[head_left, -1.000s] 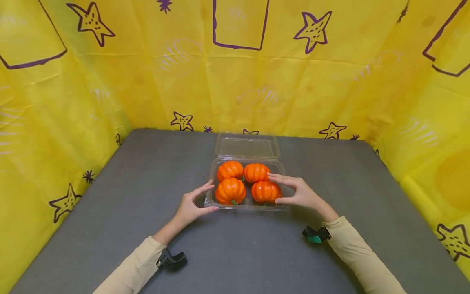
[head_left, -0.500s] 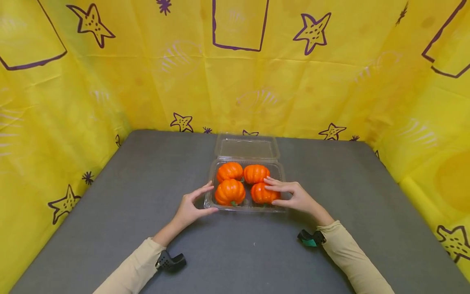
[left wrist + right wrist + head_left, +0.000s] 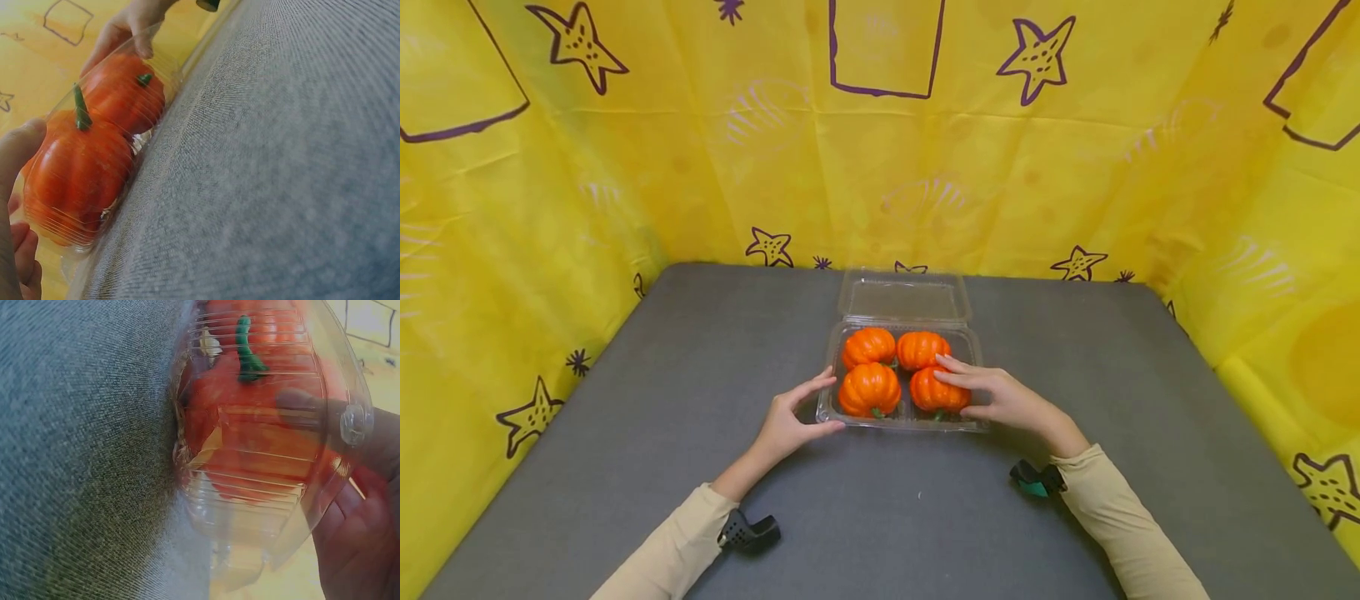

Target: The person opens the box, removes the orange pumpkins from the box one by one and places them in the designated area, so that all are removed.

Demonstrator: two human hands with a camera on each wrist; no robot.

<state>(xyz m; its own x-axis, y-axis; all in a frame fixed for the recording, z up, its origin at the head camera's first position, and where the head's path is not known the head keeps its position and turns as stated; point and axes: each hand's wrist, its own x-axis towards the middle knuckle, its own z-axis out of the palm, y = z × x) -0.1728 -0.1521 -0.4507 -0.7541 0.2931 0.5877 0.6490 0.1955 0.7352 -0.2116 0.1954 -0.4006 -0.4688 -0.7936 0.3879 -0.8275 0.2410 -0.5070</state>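
A clear plastic clamshell container (image 3: 904, 423) lies on the table with its lid (image 3: 904, 298) folded back. Small orange toy pumpkins sit inside in two rows: back left (image 3: 869, 347), back right (image 3: 921, 350), front left (image 3: 869, 390) and front right (image 3: 937, 393). My left hand (image 3: 786, 421) holds the container's left front corner, thumb at the front and fingers along the side. My right hand (image 3: 1011, 404) reaches over the right rim and holds the front right pumpkin, fingers over its top and thumb at its near side. In the right wrist view, the thumb (image 3: 297, 403) shows through the plastic against the pumpkin.
Grey cloth covers the table (image 3: 880, 517). Yellow curtains (image 3: 880, 167) with starfish drawings enclose the back and both sides. Black wrist mounts are strapped at the left sleeve (image 3: 677, 533) and right sleeve (image 3: 1123, 517).
My right hand has moved slightly left, further over the front right pumpkin, and that pumpkin has shifted a little left. My left hand has stayed at the container's corner.
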